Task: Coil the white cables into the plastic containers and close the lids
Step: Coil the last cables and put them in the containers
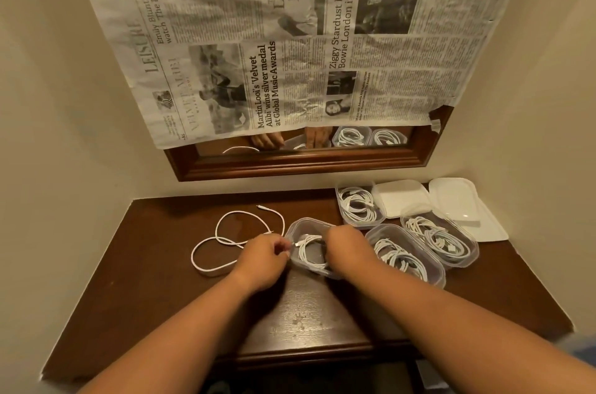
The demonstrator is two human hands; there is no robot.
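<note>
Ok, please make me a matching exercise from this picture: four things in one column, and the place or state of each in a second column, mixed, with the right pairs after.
1. loose cable
2. leftmost container
3. lids
4. newspaper

A. hangs over the mirror
B. lies in loops on the table, far left
C. open, coiled cable inside, left hand and right hand at it
D. lie loose at the far right

Pairs: 1-B; 2-C; 3-D; 4-A

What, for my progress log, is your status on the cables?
Left hand pinches white cable at open container. Right hand in it, grip hidden. Three filled containers unlidded; lids lie far right. Loose cable on table left.
</note>
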